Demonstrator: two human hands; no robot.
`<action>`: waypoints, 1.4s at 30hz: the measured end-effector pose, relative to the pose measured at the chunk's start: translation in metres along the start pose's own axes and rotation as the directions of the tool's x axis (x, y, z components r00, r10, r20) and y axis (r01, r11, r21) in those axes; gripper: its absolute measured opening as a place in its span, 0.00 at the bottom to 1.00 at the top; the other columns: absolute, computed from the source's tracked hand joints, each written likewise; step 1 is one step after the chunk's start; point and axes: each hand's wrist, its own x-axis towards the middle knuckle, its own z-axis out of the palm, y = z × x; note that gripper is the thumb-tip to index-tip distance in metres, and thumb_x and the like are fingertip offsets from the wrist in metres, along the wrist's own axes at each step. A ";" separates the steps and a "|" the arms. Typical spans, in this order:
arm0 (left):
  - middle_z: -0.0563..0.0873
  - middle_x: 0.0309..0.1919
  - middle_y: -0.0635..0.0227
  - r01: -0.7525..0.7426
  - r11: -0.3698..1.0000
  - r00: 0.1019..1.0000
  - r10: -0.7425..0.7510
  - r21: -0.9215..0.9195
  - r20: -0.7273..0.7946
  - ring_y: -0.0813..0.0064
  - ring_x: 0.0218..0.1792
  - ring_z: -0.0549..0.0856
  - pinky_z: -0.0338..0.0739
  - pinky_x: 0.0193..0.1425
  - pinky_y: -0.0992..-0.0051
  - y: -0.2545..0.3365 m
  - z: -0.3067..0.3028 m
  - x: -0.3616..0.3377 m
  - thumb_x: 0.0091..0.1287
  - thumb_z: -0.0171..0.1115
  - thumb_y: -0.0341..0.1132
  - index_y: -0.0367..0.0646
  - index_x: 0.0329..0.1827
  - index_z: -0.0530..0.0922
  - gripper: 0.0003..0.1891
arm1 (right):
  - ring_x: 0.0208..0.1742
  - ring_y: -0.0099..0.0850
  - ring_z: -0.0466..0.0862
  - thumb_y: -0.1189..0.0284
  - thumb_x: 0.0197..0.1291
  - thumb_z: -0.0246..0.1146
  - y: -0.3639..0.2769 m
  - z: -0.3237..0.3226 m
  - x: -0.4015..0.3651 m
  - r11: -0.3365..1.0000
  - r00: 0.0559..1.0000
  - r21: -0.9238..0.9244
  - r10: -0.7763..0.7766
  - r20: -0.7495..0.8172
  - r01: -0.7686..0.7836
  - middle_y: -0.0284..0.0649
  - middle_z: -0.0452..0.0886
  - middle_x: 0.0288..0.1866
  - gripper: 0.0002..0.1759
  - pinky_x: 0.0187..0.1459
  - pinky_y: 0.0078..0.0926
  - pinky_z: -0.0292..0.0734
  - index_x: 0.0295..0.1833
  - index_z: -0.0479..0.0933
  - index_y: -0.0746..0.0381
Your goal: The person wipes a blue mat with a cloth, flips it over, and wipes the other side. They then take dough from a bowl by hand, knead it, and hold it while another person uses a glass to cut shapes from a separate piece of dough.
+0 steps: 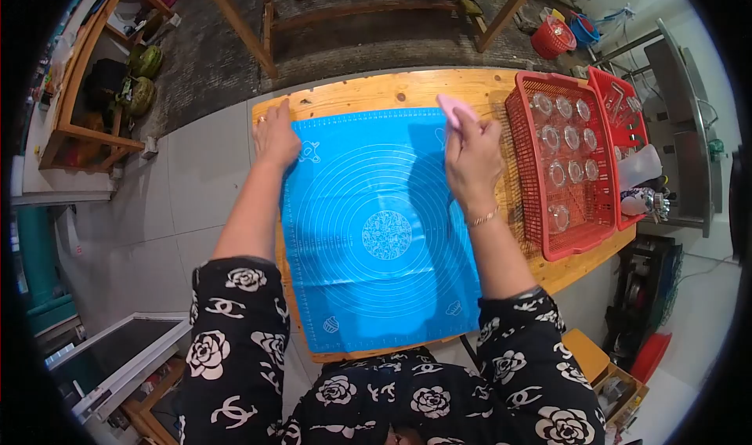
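A blue baking mat (384,288) with white rings, a ruled border and small drawings lies spread on the wooden table (352,92). Faint creases cross it. At its far left corner, my left hand (275,138) rests with fingers stretched over the mat's edge and the bare wood. My right hand (475,159) is closed on a soft-looking pink cloth (450,108) above the mat's far right corner. Part of the cloth is hidden by my fingers.
To the right stands a red plastic basket (531,175) with several clear glass jars (572,138). Beside it, a second red basket (601,85) holds metal tools. Another wooden table (360,16) stands beyond, and watermelons (143,96) lie on the left.
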 end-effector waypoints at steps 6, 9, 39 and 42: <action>0.86 0.54 0.55 0.063 0.995 0.983 -0.076 0.079 0.168 0.53 0.58 0.83 0.73 0.65 0.56 -0.015 -0.007 0.018 0.62 0.64 0.38 0.44 0.49 0.85 0.15 | 0.39 0.41 0.82 0.67 0.64 0.64 -0.023 -0.005 -0.040 0.995 0.998 0.099 -0.003 0.062 -0.003 0.43 0.74 0.43 0.15 0.37 0.40 0.79 0.56 0.83 0.48; 0.89 0.47 0.53 0.139 0.988 0.981 -0.128 -0.072 0.143 0.54 0.52 0.86 0.79 0.58 0.59 -0.023 -0.001 0.025 0.61 0.67 0.39 0.42 0.44 0.86 0.13 | 0.38 0.40 0.81 0.68 0.64 0.65 -0.028 -0.002 -0.044 0.994 0.999 0.106 -0.014 0.041 0.010 0.43 0.74 0.43 0.15 0.36 0.39 0.79 0.56 0.83 0.48; 0.55 0.78 0.38 -0.083 0.988 0.985 0.060 -0.133 -0.163 0.39 0.80 0.49 0.38 0.80 0.39 -0.011 0.036 -0.153 0.72 0.57 0.41 0.32 0.76 0.62 0.33 | 0.48 0.44 0.81 0.69 0.58 0.66 -0.032 0.070 -0.051 0.990 0.976 0.068 0.107 0.188 -0.122 0.48 0.76 0.50 0.18 0.46 0.43 0.79 0.56 0.83 0.52; 0.56 0.78 0.37 -0.152 0.972 0.977 0.120 -0.180 -0.176 0.36 0.80 0.49 0.38 0.79 0.36 0.012 0.022 -0.208 0.69 0.59 0.40 0.31 0.74 0.64 0.34 | 0.45 0.43 0.81 0.71 0.57 0.65 -0.071 0.058 -0.041 0.966 0.961 0.171 -0.222 0.167 0.193 0.46 0.77 0.46 0.17 0.44 0.43 0.79 0.54 0.83 0.52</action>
